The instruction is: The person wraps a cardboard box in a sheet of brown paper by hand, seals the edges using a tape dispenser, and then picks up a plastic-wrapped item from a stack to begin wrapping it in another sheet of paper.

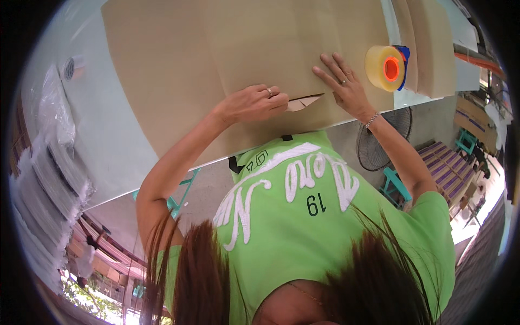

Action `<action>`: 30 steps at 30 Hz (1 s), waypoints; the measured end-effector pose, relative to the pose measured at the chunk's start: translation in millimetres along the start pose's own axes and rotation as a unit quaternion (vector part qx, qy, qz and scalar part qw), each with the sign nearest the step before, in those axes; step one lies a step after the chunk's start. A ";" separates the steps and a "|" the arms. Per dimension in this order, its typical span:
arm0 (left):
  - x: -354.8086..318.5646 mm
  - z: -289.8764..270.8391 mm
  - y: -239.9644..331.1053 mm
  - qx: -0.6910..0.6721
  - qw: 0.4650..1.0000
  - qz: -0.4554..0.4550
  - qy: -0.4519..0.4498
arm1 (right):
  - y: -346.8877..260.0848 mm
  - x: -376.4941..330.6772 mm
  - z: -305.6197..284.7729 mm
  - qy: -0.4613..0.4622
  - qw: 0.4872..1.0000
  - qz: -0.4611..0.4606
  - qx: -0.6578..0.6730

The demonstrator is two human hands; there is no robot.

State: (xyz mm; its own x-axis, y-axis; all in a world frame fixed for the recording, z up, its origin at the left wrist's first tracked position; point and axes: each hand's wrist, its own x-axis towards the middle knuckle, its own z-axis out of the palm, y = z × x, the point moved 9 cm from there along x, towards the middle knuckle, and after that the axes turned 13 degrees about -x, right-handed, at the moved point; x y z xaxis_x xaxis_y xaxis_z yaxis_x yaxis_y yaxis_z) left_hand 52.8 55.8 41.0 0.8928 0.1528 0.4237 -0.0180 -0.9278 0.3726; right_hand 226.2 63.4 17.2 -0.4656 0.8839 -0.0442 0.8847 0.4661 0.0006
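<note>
A large brown cardboard sheet (173,59) lies flat on the white table in front of me. My left hand (255,103) is closed in a pinch at the near part of the sheet. From its fingertips a pale, pointed flap (305,103) with a dark upper edge stretches to the right. Whether this flap is torn from the sheet or a separate piece, I cannot tell. To the right of its tip, my right hand (346,89) rests on the cardboard, fingers spread, holding nothing. A tape dispenser (405,67) with a wide roll of clear tape (377,67) stands beyond the right hand.
More folded cardboard (430,49) lies at the far right. On the white tabletop (103,119) at left sit a small tape roll (73,68) and clear plastic wrap (57,108), near stacked wrapped sheets (51,184). A fan (385,142) and a green stool (395,187) stand below at right.
</note>
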 end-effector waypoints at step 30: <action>-7.2 5.0 -30.4 -0.055 0.980 -0.188 -0.026 | -31.1 57.4 -13.3 0.033 0.945 -0.067 0.318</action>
State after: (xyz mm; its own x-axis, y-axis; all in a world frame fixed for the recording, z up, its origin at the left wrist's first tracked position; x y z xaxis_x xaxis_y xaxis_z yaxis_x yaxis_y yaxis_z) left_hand 49.2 81.2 22.4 0.8672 0.4572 0.1970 0.2717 -0.7662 0.5824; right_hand 171.7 100.1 27.9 -0.5556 0.8292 0.0604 0.6422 0.4741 -0.6023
